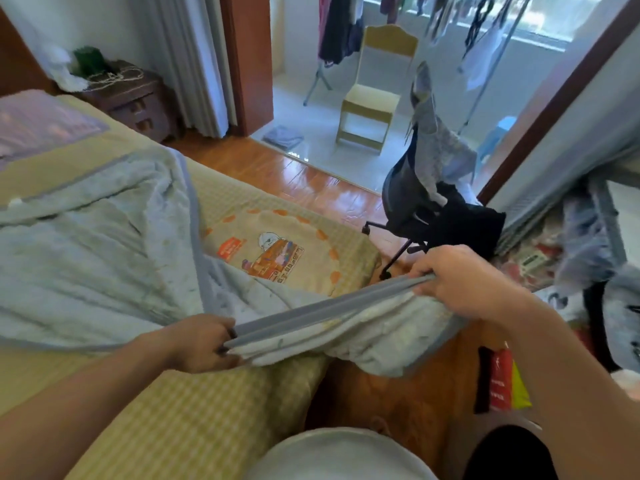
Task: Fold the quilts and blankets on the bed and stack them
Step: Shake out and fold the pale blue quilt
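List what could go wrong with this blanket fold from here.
1. The light blue blanket sags off the bed's corner below the right hand; it may drag on the floor.
2. The left hand and right hand pinch only the doubled grey border, so a layer might slip from either grip and skew the fold.

Both hands' fingers (227,336) pinched closed

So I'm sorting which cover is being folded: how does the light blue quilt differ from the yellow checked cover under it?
The light blue quilt is rumpled and partly lifted; the yellow checked cover lies flat on the bed. The quilt is plain with a grey border, gripped by the left hand and right hand; the cover carries a cartoon print and is untouched. Both lie on the bed.
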A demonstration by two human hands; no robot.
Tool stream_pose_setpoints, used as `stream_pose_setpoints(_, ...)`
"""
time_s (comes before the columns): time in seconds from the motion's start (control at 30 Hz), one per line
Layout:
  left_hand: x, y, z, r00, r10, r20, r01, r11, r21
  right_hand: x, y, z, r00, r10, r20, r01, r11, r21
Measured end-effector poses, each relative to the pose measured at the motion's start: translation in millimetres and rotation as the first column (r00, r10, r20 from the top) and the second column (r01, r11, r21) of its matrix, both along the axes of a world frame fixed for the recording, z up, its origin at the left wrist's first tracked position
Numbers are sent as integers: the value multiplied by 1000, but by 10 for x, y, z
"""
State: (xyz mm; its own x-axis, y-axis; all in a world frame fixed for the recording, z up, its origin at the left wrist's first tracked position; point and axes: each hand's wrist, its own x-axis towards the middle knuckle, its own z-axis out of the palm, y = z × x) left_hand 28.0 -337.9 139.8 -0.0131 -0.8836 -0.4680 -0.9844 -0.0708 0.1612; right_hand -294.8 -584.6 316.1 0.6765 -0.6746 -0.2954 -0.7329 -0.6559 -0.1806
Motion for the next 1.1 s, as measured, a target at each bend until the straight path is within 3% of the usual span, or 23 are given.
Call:
stream_pose_setpoints(0.13, 538, 368, -244, 967, 166, 195, -162, 986, -35, 295, -29, 71, 945, -170, 278, 235, 947, -217)
stream_pose_setpoints(0.27, 867, 708, -389, 913, 390, 121, -388, 921, -46, 632, -74, 314, 874, -118, 472, 308, 885, -349)
stream_pose_setpoints(0.37, 965, 950, -508, 891, 445, 85, -442, 895, -55, 911, -134, 655, 757, -37, 653, 353, 864, -360)
stream_pose_setpoints(0.5, 820, 1118, -398, 869, 487, 93, -467, 866, -179, 1391, -427, 990, 624, 2, 782, 493, 775, -396)
stream_pose_setpoints(0.57, 722, 1203, -306, 822, 569, -20, -558, 799, -225, 1660, -561, 1001, 650, 31, 760, 488, 749, -448)
stream_pose_setpoints(0.7, 532, 1557, -184, 636, 731, -246, -771, 588, -246, 2120, -729, 731, 766, 126, 631, 335, 759, -558)
stream_pose_setpoints(0.83, 251, 1967, -179, 417, 818, -396, -909, 372, -188, 2607, -937, 446, 768, 196, 610, 215, 818, -533)
stream_pose_setpoints(0.93, 90, 2155, -177, 190, 821, -538, -981, 132, -145, 2978, -1165, 193, 767, 188, 613, 167, 865, -474)
stream_pose_setpoints(1.0, -35, 2095, -89, 52, 820, -570, -997, 12, -73, 3155, -1297, -65, 784, 260, 564, 62, 871, -488)
stream_pose_setpoints(1.1, -270, 1933, -197, -36, 861, -507, -999, -50, -15, 3267, -1416, -537, 814, 456, 360, -249, 834, -493)
